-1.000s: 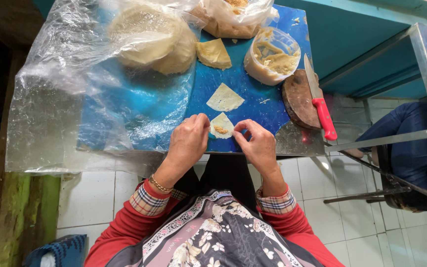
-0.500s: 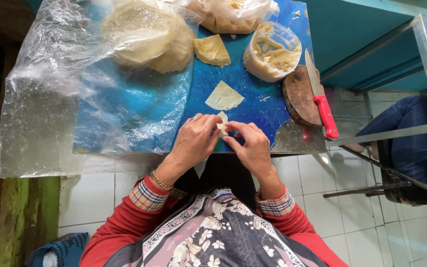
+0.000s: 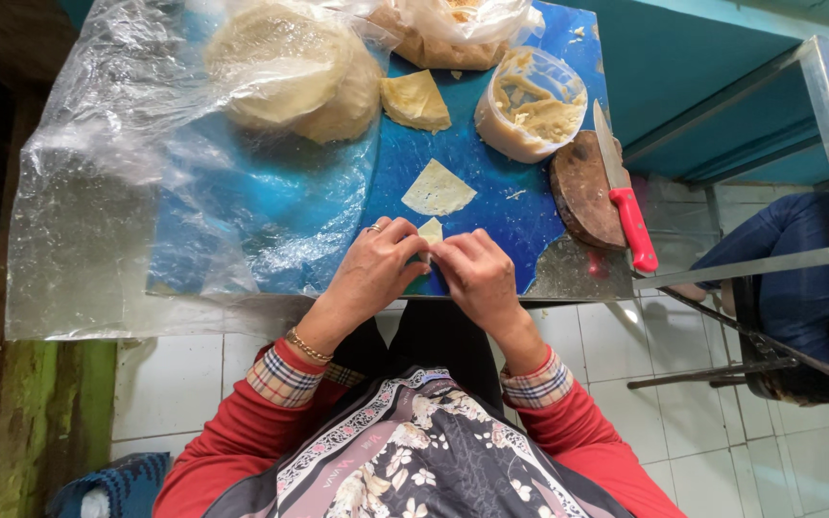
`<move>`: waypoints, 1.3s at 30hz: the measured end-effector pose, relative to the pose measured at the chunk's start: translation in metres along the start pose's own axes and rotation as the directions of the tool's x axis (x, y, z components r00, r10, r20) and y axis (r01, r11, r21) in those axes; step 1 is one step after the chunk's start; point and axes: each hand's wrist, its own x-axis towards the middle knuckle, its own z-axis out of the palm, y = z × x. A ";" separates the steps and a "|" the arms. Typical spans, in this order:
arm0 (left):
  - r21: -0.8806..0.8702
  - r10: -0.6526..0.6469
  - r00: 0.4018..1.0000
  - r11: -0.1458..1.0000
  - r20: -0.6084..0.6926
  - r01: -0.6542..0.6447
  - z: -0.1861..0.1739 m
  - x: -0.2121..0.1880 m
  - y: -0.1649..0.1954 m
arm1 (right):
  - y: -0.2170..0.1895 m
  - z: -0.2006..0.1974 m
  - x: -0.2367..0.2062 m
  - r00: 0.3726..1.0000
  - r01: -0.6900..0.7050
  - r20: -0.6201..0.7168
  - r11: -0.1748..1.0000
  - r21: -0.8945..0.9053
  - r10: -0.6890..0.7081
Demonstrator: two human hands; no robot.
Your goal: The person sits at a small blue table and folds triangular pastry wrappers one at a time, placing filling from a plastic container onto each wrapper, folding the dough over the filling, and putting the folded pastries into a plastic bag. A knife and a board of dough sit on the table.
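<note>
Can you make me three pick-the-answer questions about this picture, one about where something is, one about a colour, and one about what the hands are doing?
1. Where does the knife lie?
A. across the round wooden board
B. on the floor
C. inside the tub

2. What colour is the knife handle?
A. green
B. red
C. white

3. What are the left hand and the right hand doing?
A. resting apart, empty
B. gripping the knife
C. meeting around a small pale dough piece

Answers:
1 A, its blade crosses the board beside the plastic tub.
2 B, the handle is bright red.
3 C, the fingertips of both hands pinch the piece at the table edge.
</note>
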 end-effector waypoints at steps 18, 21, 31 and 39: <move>-0.018 -0.361 0.925 0.932 -0.118 0.362 0.030 0.020 -0.006 | -0.019 0.002 0.013 0.989 -0.096 -0.114 0.995 -0.029 0.092; -0.073 -0.368 0.919 0.930 -0.139 0.362 0.026 0.017 -0.005 | -0.014 0.005 0.017 0.993 -0.063 -0.104 0.997 -0.048 0.058; 0.080 -0.344 0.909 0.925 -0.237 0.371 0.014 -0.011 0.028 | 0.003 -0.004 0.016 0.989 -0.144 0.050 0.983 0.114 0.140; 0.057 -0.246 0.938 0.962 -0.244 0.267 0.018 -0.008 0.027 | 0.002 -0.002 0.014 0.988 -0.149 0.058 0.986 0.078 0.145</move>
